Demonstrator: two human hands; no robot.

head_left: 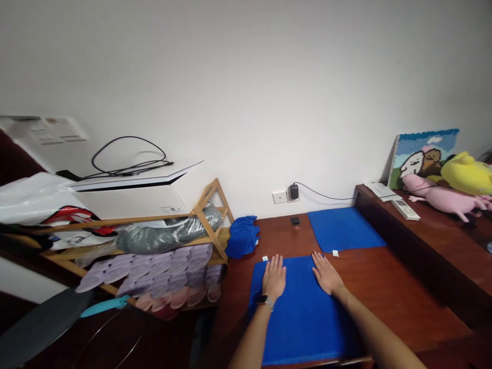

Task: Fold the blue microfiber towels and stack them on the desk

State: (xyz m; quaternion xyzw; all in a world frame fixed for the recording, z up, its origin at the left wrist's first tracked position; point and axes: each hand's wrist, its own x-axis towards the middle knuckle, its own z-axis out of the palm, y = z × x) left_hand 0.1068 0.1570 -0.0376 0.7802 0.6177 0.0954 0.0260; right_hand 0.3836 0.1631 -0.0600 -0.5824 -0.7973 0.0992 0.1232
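A blue cloth (pixel 302 318) lies spread flat on the brown wooden table, with a small white tag (pixel 265 259) at its far left corner. My left hand (pixel 274 278) rests flat on its left part, fingers stretched out, a dark watch on the wrist. On the far right corner of the same cloth lies my right hand (pixel 326 274), palm down with the fingers extended. A second blue cloth (pixel 346 229) lies flat beyond my right hand, its white tag at the near edge. Bunched up near the wall is another blue cloth (pixel 242 237).
Left of the wooden table (pixel 400 297) stands a wooden rack (pixel 215 225) with several slippers (pixel 169 271) and a white box (pixel 134 197). On a raised surface at right are a remote (pixel 406 210), plush toys (pixel 442 193) and a picture (pixel 423 156). A charger (pixel 294 191) is plugged into the wall.
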